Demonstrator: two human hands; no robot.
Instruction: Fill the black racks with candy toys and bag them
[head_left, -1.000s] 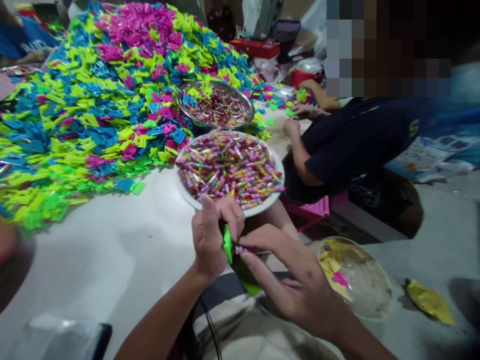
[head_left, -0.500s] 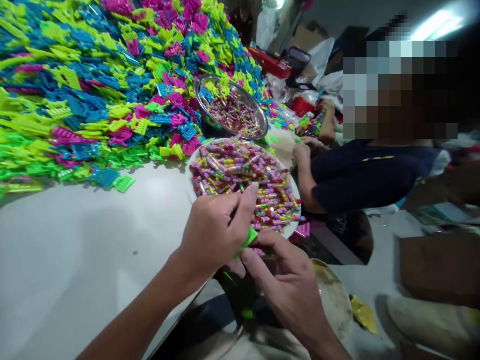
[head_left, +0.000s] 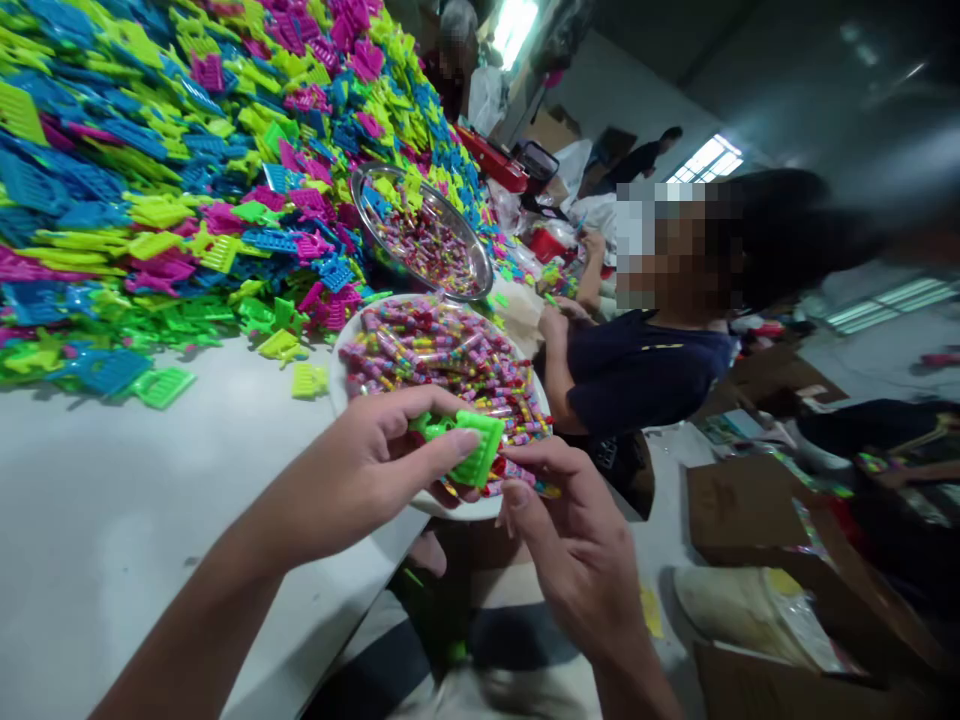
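My left hand (head_left: 367, 485) is closed around a bright green plastic toy piece (head_left: 480, 448), its thumb pressed on the flat ribbed end. Close beside it, my right hand (head_left: 581, 535) pinches a slim pink-and-yellow candy tube (head_left: 519, 472) between thumb and fingers. The tube's near end almost meets the green piece; whether they touch is hard to see. Just beyond both hands, a white bowl (head_left: 339, 370) is heaped with similar printed tubes. Behind that bowl, a metal bowl (head_left: 480, 270) holds more small tubes and some yellow and blue plastic pieces.
A large pile of yellow, blue, pink and green plastic pieces (head_left: 187, 180) covers the back left of the white table (head_left: 112, 520). A co-worker in a dark shirt (head_left: 637, 375) sits at the right. Cardboard boxes (head_left: 739, 510) and a pale bucket (head_left: 739, 610) stand on the floor.
My left hand has turned, so the green piece now shows its flat ribbed face. Both hands remain close together. The view has swung right, so more of the room shows.
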